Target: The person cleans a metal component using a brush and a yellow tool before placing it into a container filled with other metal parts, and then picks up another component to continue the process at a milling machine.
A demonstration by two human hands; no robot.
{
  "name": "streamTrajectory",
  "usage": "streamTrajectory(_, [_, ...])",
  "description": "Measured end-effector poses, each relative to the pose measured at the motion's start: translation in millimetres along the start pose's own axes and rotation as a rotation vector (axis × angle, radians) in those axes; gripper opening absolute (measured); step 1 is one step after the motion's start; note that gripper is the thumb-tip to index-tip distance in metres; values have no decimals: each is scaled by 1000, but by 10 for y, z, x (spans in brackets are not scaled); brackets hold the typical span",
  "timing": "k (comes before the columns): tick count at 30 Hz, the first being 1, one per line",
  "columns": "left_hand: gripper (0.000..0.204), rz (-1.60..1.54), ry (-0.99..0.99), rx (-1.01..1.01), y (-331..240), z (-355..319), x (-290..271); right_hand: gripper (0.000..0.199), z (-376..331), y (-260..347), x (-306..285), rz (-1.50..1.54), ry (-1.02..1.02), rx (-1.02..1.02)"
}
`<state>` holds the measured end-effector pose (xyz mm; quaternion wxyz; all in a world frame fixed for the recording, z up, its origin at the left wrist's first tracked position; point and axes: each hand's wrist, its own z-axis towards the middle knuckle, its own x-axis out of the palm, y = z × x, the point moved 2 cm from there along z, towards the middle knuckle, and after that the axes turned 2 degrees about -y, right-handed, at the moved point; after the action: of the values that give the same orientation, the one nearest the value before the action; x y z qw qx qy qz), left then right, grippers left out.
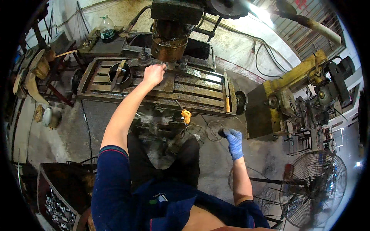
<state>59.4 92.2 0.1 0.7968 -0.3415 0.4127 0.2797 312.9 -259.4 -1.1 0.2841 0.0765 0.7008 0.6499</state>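
Note:
My bare left hand [155, 75] reaches over the slotted machine table [200, 94], just below the brownish round spindle head [169, 47]. Its fingers are closed; what they pinch, if anything, is hidden. My right hand [233, 142], in a blue knit glove, is low in front of the table's right part. It is closed around a small dark knob-like piece [222, 133]. Left of my bare hand, a dark round pot [125, 80] rests on the table with a brush [118, 71] across it. A file with an orange handle [227, 102] lies along the table's right end.
A yellow-wrapped lever [186, 115] sticks out at the table's front. A large caged fan [313, 188] stands at the lower right, a yellow machine [273, 92] beyond it. At lower left, a bin [43, 181] holds small metal pieces. Cable loops [216, 129] lie on the floor.

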Motion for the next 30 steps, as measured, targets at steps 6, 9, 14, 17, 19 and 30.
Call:
streamTrajectory(6, [28,-17,15,-315,-66,6,-67,16,411,1207,-341,-13,-90,-330])
streamTrajectory(9, [33,-146,-16,-317,-43,90,-10,21,745,2225,-775,-393,-411,-738])
streamTrajectory(14, [39,-284,45,-335,116,110,32,38,940,3899,-934,534,120,-1215])
streamTrajectory(17, [39,-249,35,-365,130,113,31,37,797,4131,-710,252,-250,-1211])
streamTrajectory(19, [38,-236,31,-380,108,106,9,36,744,3962,-719,268,-265,-1205])
streamTrajectory(30, [36,-150,36,-409,181,116,54,35,438,2860,-325,360,-299,-1093])
